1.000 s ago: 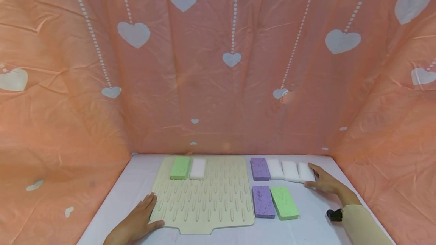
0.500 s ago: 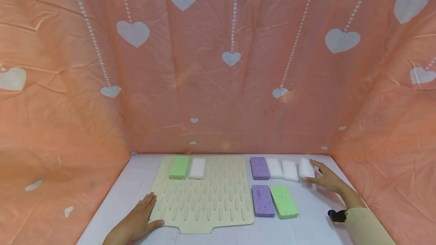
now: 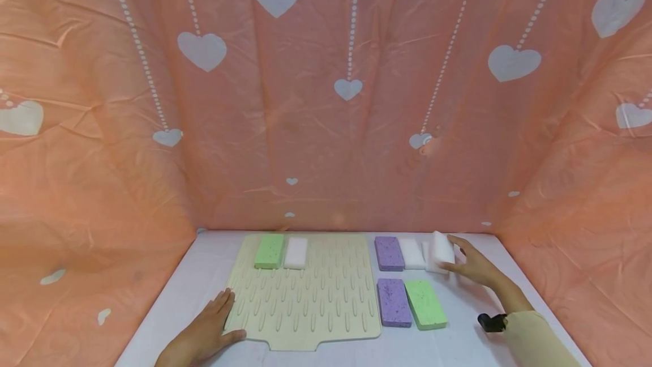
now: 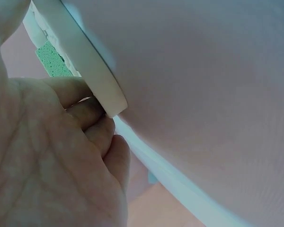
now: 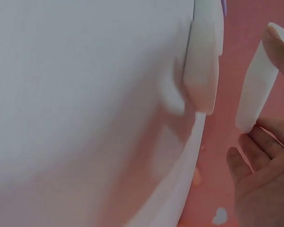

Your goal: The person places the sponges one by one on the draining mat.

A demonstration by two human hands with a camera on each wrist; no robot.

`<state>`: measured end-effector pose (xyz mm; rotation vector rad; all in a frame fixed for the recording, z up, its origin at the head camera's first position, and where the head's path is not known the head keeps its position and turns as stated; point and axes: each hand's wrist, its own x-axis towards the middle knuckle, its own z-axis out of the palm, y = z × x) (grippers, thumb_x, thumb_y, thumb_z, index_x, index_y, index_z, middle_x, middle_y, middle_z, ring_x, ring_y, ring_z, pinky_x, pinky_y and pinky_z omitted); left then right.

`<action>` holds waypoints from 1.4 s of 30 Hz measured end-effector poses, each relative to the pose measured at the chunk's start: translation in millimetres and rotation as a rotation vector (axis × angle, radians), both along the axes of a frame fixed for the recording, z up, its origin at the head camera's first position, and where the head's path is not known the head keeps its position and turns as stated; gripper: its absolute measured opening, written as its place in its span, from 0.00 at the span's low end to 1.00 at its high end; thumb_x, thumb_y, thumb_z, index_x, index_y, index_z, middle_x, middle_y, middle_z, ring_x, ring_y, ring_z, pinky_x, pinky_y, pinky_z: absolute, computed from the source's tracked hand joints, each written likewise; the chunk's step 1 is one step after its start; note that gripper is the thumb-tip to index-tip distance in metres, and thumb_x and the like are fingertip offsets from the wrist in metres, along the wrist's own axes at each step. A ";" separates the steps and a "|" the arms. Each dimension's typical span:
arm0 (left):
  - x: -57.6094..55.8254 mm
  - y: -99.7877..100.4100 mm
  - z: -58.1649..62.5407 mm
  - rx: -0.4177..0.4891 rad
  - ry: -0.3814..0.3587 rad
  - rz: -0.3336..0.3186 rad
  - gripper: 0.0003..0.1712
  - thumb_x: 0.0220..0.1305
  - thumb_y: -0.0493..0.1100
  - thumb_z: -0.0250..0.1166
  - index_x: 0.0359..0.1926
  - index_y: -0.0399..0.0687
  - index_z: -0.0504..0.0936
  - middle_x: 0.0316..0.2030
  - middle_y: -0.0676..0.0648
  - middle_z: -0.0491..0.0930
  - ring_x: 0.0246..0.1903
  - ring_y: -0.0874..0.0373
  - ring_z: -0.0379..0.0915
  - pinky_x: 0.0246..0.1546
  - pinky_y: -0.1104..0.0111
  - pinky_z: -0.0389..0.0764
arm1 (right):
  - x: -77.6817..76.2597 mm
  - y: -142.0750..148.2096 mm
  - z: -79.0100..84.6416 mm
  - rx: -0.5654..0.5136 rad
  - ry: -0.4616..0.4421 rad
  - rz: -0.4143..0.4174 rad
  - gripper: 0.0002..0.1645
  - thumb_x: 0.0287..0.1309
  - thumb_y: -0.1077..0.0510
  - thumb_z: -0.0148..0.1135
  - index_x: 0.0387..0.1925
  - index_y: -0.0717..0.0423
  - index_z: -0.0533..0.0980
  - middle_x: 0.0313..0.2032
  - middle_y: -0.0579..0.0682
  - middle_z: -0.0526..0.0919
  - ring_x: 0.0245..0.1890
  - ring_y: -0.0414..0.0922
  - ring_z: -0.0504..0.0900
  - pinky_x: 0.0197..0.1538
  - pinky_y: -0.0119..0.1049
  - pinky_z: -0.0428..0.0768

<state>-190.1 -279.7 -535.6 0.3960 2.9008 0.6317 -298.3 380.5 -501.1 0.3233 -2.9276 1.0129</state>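
Note:
My right hand [image 3: 475, 266] pinches a white sponge [image 3: 444, 248] between thumb and fingertips, tilted on its long side. In the right wrist view this sponge [image 5: 258, 85] is raised clear of the table, beside another white sponge [image 5: 202, 71] that lies flat. My left hand [image 3: 204, 321] rests at the left front corner of a cream ribbed mat [image 3: 305, 304], fingers along its side and thumb at its front edge. The left wrist view has the fingertips against the mat's rim [image 4: 92, 66]. On the mat's far left lie a green sponge [image 3: 269, 251] and a white sponge [image 3: 296, 253].
Right of the mat, a purple sponge [image 3: 389, 253] and a white sponge [image 3: 411, 254] stand in the back row. In front of them lie another purple sponge [image 3: 394, 302] and a green sponge [image 3: 425, 304]. An orange curtain with hearts [image 3: 316, 146] encloses the white table [image 3: 173, 299].
My right hand has lifted the rightmost white sponge off the table and carried it left, over the neighbouring white sponge. The left hand and the mat have stayed put.

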 end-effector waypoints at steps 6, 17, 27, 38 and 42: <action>0.4 -0.4 -0.4 -0.003 0.024 -0.016 0.62 0.64 0.62 0.75 0.75 0.15 0.59 0.77 0.19 0.56 0.79 0.23 0.49 0.78 0.35 0.52 | -4.7 -14.5 0.7 0.007 0.031 0.010 0.63 0.59 0.43 0.81 0.79 0.72 0.57 0.75 0.79 0.60 0.73 0.80 0.62 0.70 0.78 0.66; 2.2 -1.6 -2.3 0.002 0.067 -0.030 0.62 0.64 0.64 0.75 0.74 0.16 0.61 0.76 0.19 0.59 0.78 0.23 0.52 0.77 0.35 0.56 | -8.0 -39.3 3.2 -0.047 0.072 0.052 0.62 0.58 0.45 0.82 0.80 0.70 0.58 0.76 0.77 0.61 0.75 0.78 0.60 0.71 0.79 0.62; 0.4 1.1 -0.3 -0.002 -0.013 0.031 0.63 0.63 0.65 0.75 0.77 0.19 0.59 0.79 0.22 0.55 0.80 0.26 0.49 0.78 0.35 0.54 | -8.5 -58.9 1.1 -0.056 0.155 0.085 0.59 0.58 0.49 0.82 0.77 0.75 0.60 0.74 0.78 0.64 0.74 0.77 0.63 0.72 0.77 0.63; -0.8 -3.1 -11.8 0.040 0.047 0.023 0.64 0.61 0.66 0.75 0.76 0.19 0.61 0.78 0.22 0.57 0.80 0.27 0.50 0.85 0.64 0.40 | -8.8 -76.3 2.1 -0.095 0.201 0.131 0.56 0.56 0.54 0.83 0.76 0.76 0.62 0.71 0.78 0.68 0.69 0.76 0.70 0.69 0.76 0.68; -0.5 -2.2 -7.5 0.044 0.028 0.010 0.64 0.62 0.66 0.75 0.76 0.17 0.60 0.78 0.20 0.56 0.79 0.24 0.48 0.85 0.53 0.42 | -11.6 -84.5 6.1 -0.081 0.156 0.114 0.60 0.57 0.52 0.83 0.77 0.76 0.60 0.73 0.78 0.66 0.72 0.76 0.66 0.71 0.77 0.66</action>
